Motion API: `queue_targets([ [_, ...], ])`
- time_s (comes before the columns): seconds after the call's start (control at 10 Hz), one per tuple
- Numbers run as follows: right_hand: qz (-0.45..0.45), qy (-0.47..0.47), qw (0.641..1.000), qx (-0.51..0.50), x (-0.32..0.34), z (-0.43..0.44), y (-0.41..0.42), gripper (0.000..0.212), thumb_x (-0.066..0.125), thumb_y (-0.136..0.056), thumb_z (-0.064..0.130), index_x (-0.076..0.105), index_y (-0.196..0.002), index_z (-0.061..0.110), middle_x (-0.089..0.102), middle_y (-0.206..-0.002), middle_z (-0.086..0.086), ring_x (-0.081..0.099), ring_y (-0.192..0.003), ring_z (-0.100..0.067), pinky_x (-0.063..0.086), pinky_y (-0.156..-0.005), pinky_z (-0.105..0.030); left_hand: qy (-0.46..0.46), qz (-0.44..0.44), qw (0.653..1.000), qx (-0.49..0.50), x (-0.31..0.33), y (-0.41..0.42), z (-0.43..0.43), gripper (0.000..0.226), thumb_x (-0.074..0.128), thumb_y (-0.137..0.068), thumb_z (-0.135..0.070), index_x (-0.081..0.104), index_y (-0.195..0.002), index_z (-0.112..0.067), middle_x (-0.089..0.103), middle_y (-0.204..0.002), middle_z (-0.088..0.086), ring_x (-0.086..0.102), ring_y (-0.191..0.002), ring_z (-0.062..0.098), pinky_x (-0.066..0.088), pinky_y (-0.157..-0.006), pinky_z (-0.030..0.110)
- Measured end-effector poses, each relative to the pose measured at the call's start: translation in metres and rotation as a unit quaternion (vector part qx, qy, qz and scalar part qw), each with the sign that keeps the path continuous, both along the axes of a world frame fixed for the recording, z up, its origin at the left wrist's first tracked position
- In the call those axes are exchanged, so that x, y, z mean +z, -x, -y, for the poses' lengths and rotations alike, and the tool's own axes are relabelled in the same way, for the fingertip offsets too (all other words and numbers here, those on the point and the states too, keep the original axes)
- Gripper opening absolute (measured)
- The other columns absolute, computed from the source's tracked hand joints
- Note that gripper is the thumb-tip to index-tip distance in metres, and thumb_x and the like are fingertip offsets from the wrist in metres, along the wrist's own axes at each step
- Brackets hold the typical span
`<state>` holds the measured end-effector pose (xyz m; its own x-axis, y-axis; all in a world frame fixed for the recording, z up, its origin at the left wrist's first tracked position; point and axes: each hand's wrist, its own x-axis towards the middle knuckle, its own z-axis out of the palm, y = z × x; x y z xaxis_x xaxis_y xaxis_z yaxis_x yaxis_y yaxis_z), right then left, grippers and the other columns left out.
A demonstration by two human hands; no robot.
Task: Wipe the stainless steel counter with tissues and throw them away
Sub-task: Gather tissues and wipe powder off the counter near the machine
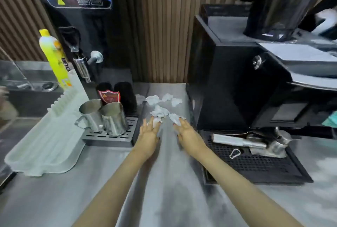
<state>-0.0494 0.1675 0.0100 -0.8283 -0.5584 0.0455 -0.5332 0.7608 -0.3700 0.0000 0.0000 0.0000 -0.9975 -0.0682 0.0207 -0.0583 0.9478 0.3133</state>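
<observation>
Several crumpled white tissues (160,111) lie scattered on the stainless steel counter (164,181), in the gap between two machines. My left hand (148,135) reaches forward with straight fingers, and its fingertips touch a small tissue piece (156,121). My right hand (187,134) is stretched out beside it, fingers straight, with the fingertips on another tissue (174,117). Neither hand grips anything. Further tissues (164,98) lie near the slatted back wall.
Two steel milk jugs (104,117) stand on a drip tray (111,136) at the left, below a black dispenser (82,31). A pale drying mat (49,135) and a yellow bottle (54,57) lie further left. An espresso machine (246,81) and its grate (255,163) block the right.
</observation>
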Motion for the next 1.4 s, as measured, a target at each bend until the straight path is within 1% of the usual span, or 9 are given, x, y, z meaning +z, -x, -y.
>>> queue_targets([
  [0.3, 0.054, -0.078, 0.993, -0.068, -0.015, 0.035, 0.050, 0.051, 0.030, -0.096, 0.008, 0.025, -0.145, 0.023, 0.003, -0.157, -0.009, 0.003, -0.143, -0.034, 0.016, -0.115, -0.046, -0.172, -0.002, 0.983, 0.065, -0.026, 0.038, 0.010, 0.052, 0.038, -0.094, -0.010, 0.027, -0.144, -0.021, 0.004, -0.157, 0.007, 0.003, -0.144, 0.026, 0.013, -0.117, 0.040],
  [0.4, 0.080, -0.064, 0.993, -0.067, -0.017, 0.038, 0.056, 0.049, 0.027, -0.096, 0.008, 0.029, -0.143, 0.021, 0.017, -0.156, -0.007, 0.013, -0.142, -0.034, 0.018, -0.115, -0.045, -0.181, 0.003, 0.983, 0.043, -0.032, 0.038, 0.015, 0.056, 0.033, -0.088, -0.047, 0.037, -0.139, -0.027, 0.028, -0.150, 0.004, 0.024, -0.138, 0.018, 0.020, -0.115, 0.040],
  [0.5, 0.082, -0.012, 0.991, -0.101, -0.018, 0.035, 0.047, 0.037, 0.033, -0.098, 0.016, 0.047, -0.132, 0.014, 0.044, -0.140, -0.012, 0.036, -0.133, -0.029, 0.032, -0.106, -0.031, -0.134, 0.000, 0.991, -0.017, -0.035, 0.033, 0.018, 0.053, 0.041, -0.086, -0.040, 0.048, -0.133, -0.018, 0.038, -0.143, 0.006, 0.032, -0.134, 0.021, 0.023, -0.114, 0.040],
  [0.6, 0.074, 0.003, 0.989, -0.125, -0.018, 0.028, 0.038, 0.031, 0.041, -0.093, 0.007, 0.058, -0.119, 0.007, 0.055, -0.112, -0.016, 0.051, -0.112, -0.029, 0.040, -0.090, -0.029, -0.142, -0.047, 0.988, -0.029, -0.042, 0.028, 0.020, 0.030, 0.053, -0.076, -0.047, 0.068, -0.093, -0.029, 0.055, -0.109, 0.006, 0.051, -0.106, 0.022, 0.037, -0.099, 0.040],
  [0.7, 0.052, 0.006, 0.992, -0.111, -0.020, 0.019, 0.028, 0.036, 0.045, -0.090, 0.007, 0.053, -0.125, 0.012, 0.054, -0.108, -0.014, 0.047, -0.108, -0.027, 0.040, -0.081, -0.029, -0.168, -0.048, 0.984, 0.020, -0.058, 0.028, 0.028, 0.035, 0.066, -0.061, -0.058, 0.053, -0.053, -0.026, 0.050, -0.081, 0.005, 0.050, -0.072, 0.019, 0.037, -0.079, 0.038],
  [0.9, -0.049, 0.067, 0.982, -0.170, 0.002, -0.004, -0.018, 0.032, 0.053, -0.087, 0.041, 0.036, -0.067, 0.022, 0.040, -0.079, 0.003, 0.040, -0.071, -0.015, 0.037, -0.074, -0.035, -0.237, -0.089, 0.966, 0.050, -0.013, -0.013, -0.004, 0.024, 0.049, -0.089, -0.006, 0.068, -0.103, -0.003, 0.060, -0.107, 0.012, 0.051, -0.106, 0.026, 0.032, -0.077, 0.005],
  [1.1, -0.114, 0.198, 0.942, -0.246, 0.023, -0.069, -0.092, 0.022, 0.048, -0.086, -0.006, 0.067, -0.094, 0.002, 0.047, -0.101, -0.005, 0.043, -0.088, -0.010, 0.032, -0.074, -0.005, -0.290, -0.136, 0.947, -0.020, 0.017, -0.043, -0.057, 0.034, 0.052, -0.081, 0.016, 0.069, -0.103, -0.003, 0.061, -0.101, 0.005, 0.053, -0.099, 0.018, 0.032, -0.083, 0.001],
  [1.2, -0.109, 0.299, 0.865, -0.387, 0.028, -0.126, -0.132, 0.027, 0.045, -0.082, -0.012, 0.070, -0.087, -0.004, 0.055, -0.110, -0.009, 0.051, -0.094, -0.015, 0.031, -0.082, 0.005, -0.295, -0.142, 0.941, -0.082, 0.030, -0.063, -0.110, 0.029, 0.056, -0.083, 0.010, 0.069, -0.103, -0.006, 0.059, -0.102, -0.001, 0.053, -0.096, 0.012, 0.030, -0.085, -0.004],
  [1.4, -0.089, 0.375, 0.759, -0.525, 0.021, -0.269, -0.235, 0.035, 0.048, -0.081, -0.016, 0.070, -0.072, 0.010, 0.063, -0.099, -0.006, 0.061, -0.088, -0.023, 0.051, -0.086, -0.040, -0.313, -0.101, 0.914, -0.238, 0.043, -0.110, -0.251, 0.032, 0.062, -0.078, 0.012, 0.071, -0.103, -0.007, 0.062, -0.093, -0.005, 0.059, -0.087, 0.015, 0.038, -0.081, 0.002],
])
